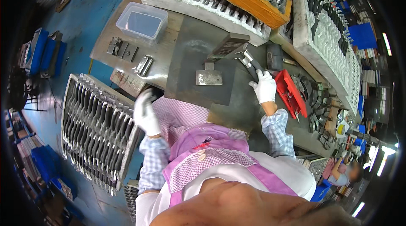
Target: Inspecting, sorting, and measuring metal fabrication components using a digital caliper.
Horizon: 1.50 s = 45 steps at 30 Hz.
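My right hand (264, 86), in a white glove, grips the dark handle of a hammer (249, 62) whose metal head points toward the far side of the bench. Just left of the hammer a small flat metal blade piece (209, 76) lies on a dark steel plate (190, 53). A dark rectangular block (229, 44) rests on the plate beyond it. My left hand (146, 113), also gloved, hovers blurred over the bench's near edge, beside a grey rack of metal blades (97, 129). I cannot see anything in it.
A clear plastic tub (142, 21) stands at the far left of the bench, with small metal pieces (122, 50) near it. A red tray (291, 93) lies right of my right hand. Long racks of blades (203, 4) line the far side and right. Another person (344, 173) works at lower right.
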Motion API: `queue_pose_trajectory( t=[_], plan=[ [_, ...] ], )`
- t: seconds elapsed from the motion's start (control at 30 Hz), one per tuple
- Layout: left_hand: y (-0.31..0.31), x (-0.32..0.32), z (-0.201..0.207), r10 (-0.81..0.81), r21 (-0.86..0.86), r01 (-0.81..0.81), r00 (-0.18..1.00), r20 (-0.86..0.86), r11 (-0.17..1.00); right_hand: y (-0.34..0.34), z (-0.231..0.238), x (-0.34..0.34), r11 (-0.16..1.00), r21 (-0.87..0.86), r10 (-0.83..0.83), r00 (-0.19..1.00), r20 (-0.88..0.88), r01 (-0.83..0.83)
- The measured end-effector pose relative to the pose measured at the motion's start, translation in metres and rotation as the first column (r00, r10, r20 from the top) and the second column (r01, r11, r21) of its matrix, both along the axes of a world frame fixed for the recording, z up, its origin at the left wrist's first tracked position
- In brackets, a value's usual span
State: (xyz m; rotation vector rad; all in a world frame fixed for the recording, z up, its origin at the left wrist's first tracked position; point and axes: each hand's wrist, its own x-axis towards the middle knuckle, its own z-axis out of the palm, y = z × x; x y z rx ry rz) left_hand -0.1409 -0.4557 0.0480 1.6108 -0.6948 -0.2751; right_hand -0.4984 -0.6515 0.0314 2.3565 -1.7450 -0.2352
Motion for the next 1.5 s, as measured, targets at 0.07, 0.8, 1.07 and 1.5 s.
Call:
queue_pose_trajectory(
  t=[0.07,0.8,1.07,1.5],
  plan=[
    [-0.019,-0.046,0.010,-0.207,0.018,0.206,0.964,0.164,0.978,-0.002,-0.003,-0.002,0.997,0.064,-0.050,0.997,0.058,0.046],
    [-0.034,-0.137,0.000,-0.695,0.324,0.629,0.529,0.487,0.706,0.005,-0.012,-0.009,0.970,0.214,-0.218,0.806,0.551,0.116],
    [-0.044,-0.123,-0.002,-0.689,0.331,0.618,0.529,0.496,0.713,0.035,0.044,-0.005,0.748,0.663,-0.620,0.343,0.706,-0.013],
    [-0.064,-0.154,0.015,-0.671,0.016,0.731,0.634,-0.385,0.682,0.108,0.090,-0.014,0.409,0.821,-0.741,0.379,0.554,-0.399]
  ],
)
